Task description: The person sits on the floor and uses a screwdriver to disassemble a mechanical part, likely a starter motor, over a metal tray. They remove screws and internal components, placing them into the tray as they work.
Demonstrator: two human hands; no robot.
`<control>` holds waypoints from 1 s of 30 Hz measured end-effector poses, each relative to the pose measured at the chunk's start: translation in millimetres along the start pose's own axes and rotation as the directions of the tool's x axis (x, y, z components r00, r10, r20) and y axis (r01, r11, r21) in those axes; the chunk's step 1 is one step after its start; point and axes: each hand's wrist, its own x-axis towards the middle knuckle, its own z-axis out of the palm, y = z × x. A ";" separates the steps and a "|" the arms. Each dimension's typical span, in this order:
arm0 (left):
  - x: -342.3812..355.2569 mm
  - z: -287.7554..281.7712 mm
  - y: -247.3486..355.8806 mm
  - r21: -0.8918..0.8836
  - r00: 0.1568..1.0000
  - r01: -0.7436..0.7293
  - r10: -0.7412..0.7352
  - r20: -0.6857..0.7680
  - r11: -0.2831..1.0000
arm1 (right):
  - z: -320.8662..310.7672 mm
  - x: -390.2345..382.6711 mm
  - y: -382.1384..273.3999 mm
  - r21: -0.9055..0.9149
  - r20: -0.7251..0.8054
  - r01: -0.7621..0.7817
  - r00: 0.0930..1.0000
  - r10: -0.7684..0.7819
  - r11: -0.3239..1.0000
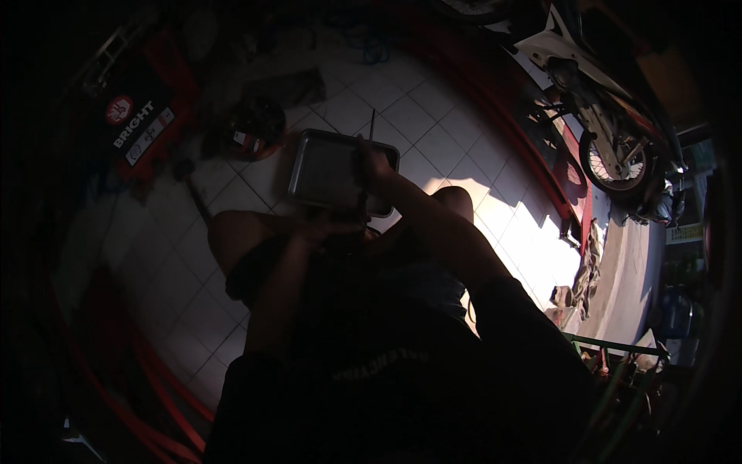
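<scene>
A shallow rectangular metal tray point(300, 172) lies on the tiled floor just beyond my knees. Over its right side, my right hand point(376, 165) is closed around a thin, dark rod-like tool point(372, 124), whose slim end sticks up past the tray's far rim. A dark lower part seems to run down from that hand, but its shape is lost in shadow. Close to the tray's near edge is my left hand point(328, 227), low between my knees. It is dim and smeared, so its fingers and anything in them cannot be made out.
Left of the tray is a long-handled tool, perhaps a hammer point(185, 172). A round dark object with a label point(251, 139) and a black-and-red case point(143, 127) stand beyond. A motorcycle point(610, 147) is at the far right, past a red rail point(533, 147). Sunlight falls on the right-hand tiles.
</scene>
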 end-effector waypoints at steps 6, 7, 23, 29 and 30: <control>-15.7 1.3 -12.6 -0.008 0.990 0.035 -0.036 -0.136 0.999 | 9.8 -27.1 -127.5 0.353 -0.072 0.018 0.997 0.008 0.935; -15.4 4.2 -14.1 0.018 0.993 -0.013 0.015 -0.116 1.000 | -9.5 -29.2 -138.7 0.359 -0.041 0.059 0.998 -0.047 0.932; 13.3 -29.7 -52.3 -0.673 0.994 0.024 0.054 0.095 0.739 | -3.8 -70.3 -9.6 -0.394 0.559 0.054 0.806 0.193 0.917; 25.2 -39.9 -59.5 -0.746 0.998 0.041 -0.055 0.007 0.664 | -52.0 -14.3 13.4 -0.686 0.045 -0.050 0.993 0.111 0.726; 25.2 -40.9 -59.1 -0.723 0.995 -0.035 -0.040 -0.086 0.690 | -56.1 -8.1 22.5 -0.619 -0.110 -0.170 0.985 0.130 0.766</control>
